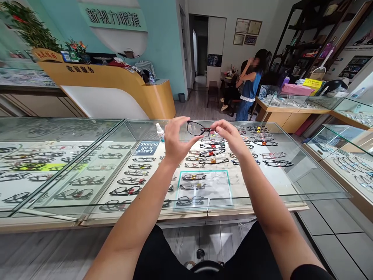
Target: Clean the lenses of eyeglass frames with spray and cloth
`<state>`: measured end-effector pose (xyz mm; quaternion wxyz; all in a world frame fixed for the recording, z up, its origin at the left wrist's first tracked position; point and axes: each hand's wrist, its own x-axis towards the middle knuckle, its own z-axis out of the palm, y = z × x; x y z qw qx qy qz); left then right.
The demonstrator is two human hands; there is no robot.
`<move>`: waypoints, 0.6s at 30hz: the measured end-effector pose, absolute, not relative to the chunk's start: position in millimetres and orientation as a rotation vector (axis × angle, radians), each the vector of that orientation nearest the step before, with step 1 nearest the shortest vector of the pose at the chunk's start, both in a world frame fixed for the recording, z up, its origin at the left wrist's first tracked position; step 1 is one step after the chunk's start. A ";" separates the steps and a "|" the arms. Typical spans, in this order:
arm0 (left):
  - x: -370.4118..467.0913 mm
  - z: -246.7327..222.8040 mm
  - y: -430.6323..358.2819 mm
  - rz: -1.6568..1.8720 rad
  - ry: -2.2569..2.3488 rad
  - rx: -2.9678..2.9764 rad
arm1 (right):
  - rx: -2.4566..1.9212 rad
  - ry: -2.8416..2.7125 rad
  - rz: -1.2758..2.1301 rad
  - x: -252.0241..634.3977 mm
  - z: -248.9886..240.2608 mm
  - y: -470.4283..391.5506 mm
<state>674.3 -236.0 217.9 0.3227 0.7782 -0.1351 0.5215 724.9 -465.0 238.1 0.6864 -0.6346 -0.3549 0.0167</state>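
A pair of dark-framed eyeglasses (pixel 196 128) is held up above the glass display case (pixel 250 190). My left hand (pixel 177 140) pinches one side of the frame between thumb and fingers. On the other side, my right hand (pixel 229 134) grips the rim or hinge area, its fingers partly covering that lens. Under the glass, below both hands, lie several rows of eyeglasses (pixel 194 177). Close to my left hand, a white spray bottle (pixel 160 133) stands on the case.
A dark printed card (pixel 147 148) lies among the frames. Another glass case (pixel 58 155) adjoins on the left. Beyond is a yellow-and-white counter (pixel 116 87). A person in a blue top (pixel 249 87) stands at the back, near more cases (pixel 303 103) on the right.
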 end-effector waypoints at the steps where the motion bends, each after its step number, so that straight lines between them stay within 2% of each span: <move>1: 674.0 222.0 -236.0 1.400 -0.334 2.005 | -1.421 -0.801 -0.006 722.9 241.3 -467.2; 12: 687.6 328.1 -244.3 1.549 -0.429 1.791 | -1.474 -1.034 -0.597 720.1 336.8 -477.7; 18: 669.9 336.5 -259.1 1.540 -0.487 1.739 | -1.456 -1.102 -0.751 712.9 342.6 -483.5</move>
